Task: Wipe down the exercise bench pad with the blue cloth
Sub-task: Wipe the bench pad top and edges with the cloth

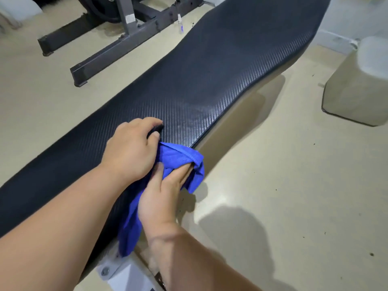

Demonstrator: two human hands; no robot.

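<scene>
The black textured bench pad [220,76] runs from the lower left to the upper right of the head view. A blue cloth [178,158] is bunched at the pad's right edge and hangs down its side. My right hand [163,196] grips the cloth, fingers tucked into its folds. My left hand [130,148] rests on the pad just left of the cloth, fingers curled, thumb touching the cloth's upper edge. A dull smeared patch shows on the pad beyond the hands.
A dark metal rack base [117,43] with a weight plate stands on the beige floor at the upper left. A small spray bottle [180,24] stands beside the pad. A pale block [357,87] sits at the right. The bench's white frame bracket [117,271] shows below.
</scene>
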